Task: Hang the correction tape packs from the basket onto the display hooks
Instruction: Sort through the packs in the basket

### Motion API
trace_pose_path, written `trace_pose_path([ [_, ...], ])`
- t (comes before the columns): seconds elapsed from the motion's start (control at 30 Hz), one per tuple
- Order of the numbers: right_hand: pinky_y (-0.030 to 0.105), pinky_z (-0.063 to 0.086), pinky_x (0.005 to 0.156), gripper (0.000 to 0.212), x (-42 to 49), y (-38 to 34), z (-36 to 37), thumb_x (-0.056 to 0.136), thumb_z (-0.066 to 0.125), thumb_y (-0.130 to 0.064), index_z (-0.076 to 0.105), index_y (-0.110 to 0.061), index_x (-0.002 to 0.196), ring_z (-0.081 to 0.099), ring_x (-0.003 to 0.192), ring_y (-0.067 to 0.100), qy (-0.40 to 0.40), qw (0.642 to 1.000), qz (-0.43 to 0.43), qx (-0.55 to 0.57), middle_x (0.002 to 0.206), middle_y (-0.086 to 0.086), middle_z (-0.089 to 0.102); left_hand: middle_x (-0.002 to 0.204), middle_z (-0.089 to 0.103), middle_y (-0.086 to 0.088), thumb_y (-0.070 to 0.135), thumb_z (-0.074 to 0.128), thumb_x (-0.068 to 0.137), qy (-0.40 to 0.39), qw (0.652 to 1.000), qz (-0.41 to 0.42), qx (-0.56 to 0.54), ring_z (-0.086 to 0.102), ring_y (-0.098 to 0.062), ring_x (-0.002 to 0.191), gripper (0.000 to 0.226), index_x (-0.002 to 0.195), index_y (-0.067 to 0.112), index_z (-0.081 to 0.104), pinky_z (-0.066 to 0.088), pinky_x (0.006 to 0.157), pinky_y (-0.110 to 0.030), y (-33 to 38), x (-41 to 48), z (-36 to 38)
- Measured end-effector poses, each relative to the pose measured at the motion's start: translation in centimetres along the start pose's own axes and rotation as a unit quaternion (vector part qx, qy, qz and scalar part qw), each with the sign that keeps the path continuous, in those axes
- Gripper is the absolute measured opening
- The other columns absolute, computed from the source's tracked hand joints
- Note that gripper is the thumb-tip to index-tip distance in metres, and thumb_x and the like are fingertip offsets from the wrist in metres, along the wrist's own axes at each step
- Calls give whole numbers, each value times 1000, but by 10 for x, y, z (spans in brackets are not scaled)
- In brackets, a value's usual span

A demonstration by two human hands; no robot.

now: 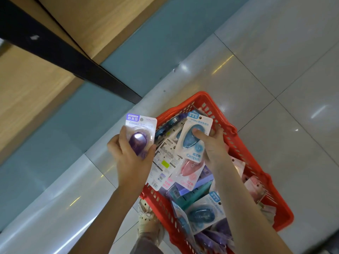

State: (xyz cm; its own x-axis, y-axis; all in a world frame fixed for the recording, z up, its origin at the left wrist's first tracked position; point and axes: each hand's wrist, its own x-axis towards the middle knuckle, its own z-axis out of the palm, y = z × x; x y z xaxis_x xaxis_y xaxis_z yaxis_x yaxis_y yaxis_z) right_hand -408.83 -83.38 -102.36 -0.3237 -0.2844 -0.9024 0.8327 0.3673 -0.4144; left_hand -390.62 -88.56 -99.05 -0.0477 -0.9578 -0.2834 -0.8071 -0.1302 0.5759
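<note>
The left hand (128, 158) is gripping 1 purple correction tape pack (142, 125), its fingers (123, 138) curling round the card's edges, just left of the red basket (203, 97). The right hand (214, 145) is pinching 1 blue pack (194, 138) over the basket, thumb on its front. The basket is sitting on the tiled floor (275, 61), holding more packs

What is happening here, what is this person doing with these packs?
A person stands over a red plastic basket full of correction tape packs on the tiled floor. The left hand holds a purple correction tape pack, and the right hand pinches a blue correction tape pack, both lifted above the basket. No display hooks are in view; these two packs are not yet hung.
</note>
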Motion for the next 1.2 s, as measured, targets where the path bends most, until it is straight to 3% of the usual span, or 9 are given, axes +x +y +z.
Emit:
trace_pose_path([
  [0.1,39,59,69,64,-3,2,1,77,73,5,45,-20,129,72,90,24,-24,999,-31,-5,113,7,68,140,27,-6,20,85,72,-4,1000,2,-16,33,-6,123,89,143,16,32,32,85,6,6,4,0],
  [0.27,42,58,75,56,-18,5,0,79,68,12,45,-27,113,70,96,23,-26,992,-111,-56,105,1,68,131,44,6,28,86,69,-99,989,-73,-77,50,-14,117,84,135,30,35,52,92,-33,25,11,-8],
  [0.4,48,56,82,51,-53,-9,-10,76,71,7,51,-20,115,68,101,30,-22,986,-163,-14,113,10,67,118,60,7,30,85,70,-236,933,-195,-187,69,-18,97,65,117,34,41,62,73,-38,57,9,-25],
  [0.5,44,56,80,46,-101,-38,-21,70,70,0,54,-15,111,68,92,27,-29,981,-192,27,104,9,69,115,62,0,31,85,63,-259,908,-214,-249,69,-23,97,62,108,31,42,59,80,-46,84,4,-48],
  [0.7,35,57,68,43,-237,-105,-25,72,68,-10,57,-4,114,69,84,24,-137,976,-161,50,97,10,71,111,60,0,11,81,75,-267,921,-118,-257,66,-9,89,59,117,18,41,53,55,-17,159,-20,-128],
  [0.83,37,58,70,48,-324,-127,-7,65,76,-16,62,-4,109,69,82,25,-227,961,-150,40,96,14,70,103,54,12,11,85,70,-259,930,-38,-257,55,9,84,66,116,17,38,45,64,-6,203,-57,-202],
  [0.97,43,58,77,78,-405,-133,19,51,93,-30,60,-2,116,68,85,28,-293,945,-144,24,102,17,68,83,69,18,21,82,75,-260,906,-25,-335,62,9,74,42,97,25,47,50,68,-12,229,-110,-288],
  [1.1,36,58,68,48,-502,-135,42,59,82,-17,65,-7,103,69,77,24,-339,925,-166,-28,92,13,71,115,63,-3,42,80,67,-216,882,-38,-417,63,-9,99,55,109,23,48,52,82,-28,232,-166,-379],
  [1.2,33,57,63,39,-574,-133,61,65,68,-11,64,-7,104,70,73,21,-357,912,-193,-64,88,9,72,125,63,-9,31,77,69,-198,880,4,-432,61,-23,115,62,123,15,51,52,96,-41,233,-205,-455],
])
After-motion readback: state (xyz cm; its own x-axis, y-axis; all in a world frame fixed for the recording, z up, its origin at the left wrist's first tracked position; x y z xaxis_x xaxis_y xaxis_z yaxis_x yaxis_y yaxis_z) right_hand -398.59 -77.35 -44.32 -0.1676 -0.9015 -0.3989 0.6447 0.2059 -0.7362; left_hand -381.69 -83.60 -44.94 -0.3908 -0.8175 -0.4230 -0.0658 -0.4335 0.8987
